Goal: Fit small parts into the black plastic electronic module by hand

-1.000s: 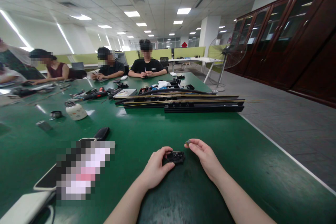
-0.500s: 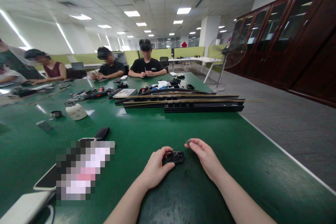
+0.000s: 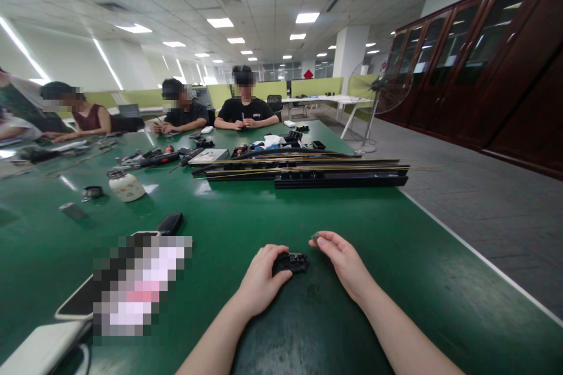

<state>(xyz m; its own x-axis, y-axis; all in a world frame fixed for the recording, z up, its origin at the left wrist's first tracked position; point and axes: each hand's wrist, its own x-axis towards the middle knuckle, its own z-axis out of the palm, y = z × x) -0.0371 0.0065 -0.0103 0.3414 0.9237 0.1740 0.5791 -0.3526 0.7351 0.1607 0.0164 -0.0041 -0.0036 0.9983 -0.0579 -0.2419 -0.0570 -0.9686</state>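
My left hand [image 3: 265,280] grips a small black plastic housing [image 3: 294,262] between thumb and fingers, close above the green tabletop. The housing's upper side looks open, with small parts inside too fine to make out. To its right, my right hand [image 3: 341,258] pinches a tiny grey-green piece [image 3: 315,237] between thumb and fingertips. That piece is apart from the housing, slightly higher in the view, and its kind is too small to tell.
Black rails [image 3: 342,180] and thin brass-coloured rods lie across the table [image 3: 246,214] ahead. On the left are a blurred-out phone-like screen [image 3: 145,290], a white device [image 3: 44,347], a white jar [image 3: 126,186] and a grey cylinder [image 3: 73,210]. Several people sit at the far side.
Almost nothing differs. The black housing in my left hand has tilted very slightly, and my right hand keeps its pinch on the tiny piece.
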